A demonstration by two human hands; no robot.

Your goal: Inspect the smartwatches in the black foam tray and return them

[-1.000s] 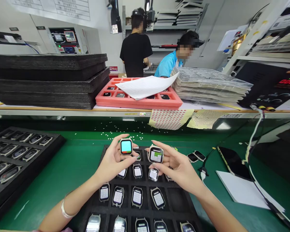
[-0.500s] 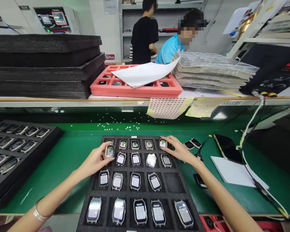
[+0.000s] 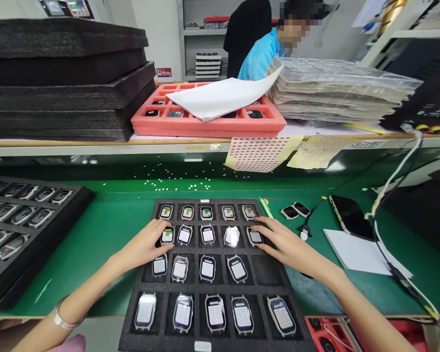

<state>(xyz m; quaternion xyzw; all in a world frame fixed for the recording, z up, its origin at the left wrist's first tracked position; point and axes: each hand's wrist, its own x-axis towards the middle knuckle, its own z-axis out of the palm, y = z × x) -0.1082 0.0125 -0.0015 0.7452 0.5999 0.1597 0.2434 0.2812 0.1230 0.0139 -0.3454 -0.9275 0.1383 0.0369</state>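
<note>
A black foam tray (image 3: 220,288) of smartwatches lies before me, most screens lit with white panels. My left hand (image 3: 141,247) is at its left side, thumb and fingers closed around a smartwatch (image 3: 167,235) in the second row's leftmost slot. The watch above it (image 3: 166,211) shows a partly green screen. On the other side, my right hand (image 3: 288,243) has its thumb and index finger at the edges of the second row's rightmost smartwatch (image 3: 255,235). Its other fingers reach towards the top right watch (image 3: 249,211). One second-row watch (image 3: 231,236) carries a shiny film.
Another black watch tray (image 3: 40,239) stands at left on the green bench. To the right are a green pen (image 3: 266,208), two small watches (image 3: 295,210), a phone (image 3: 352,217), white paper (image 3: 359,252) and cables. Foam stacks (image 3: 66,93) and a red tray (image 3: 205,128) occupy the shelf; people stand behind.
My left hand has lowered its watch into the second-row slot. My right hand has moved down from the top right watch to the one below it. The view has tilted and shifted slightly.
</note>
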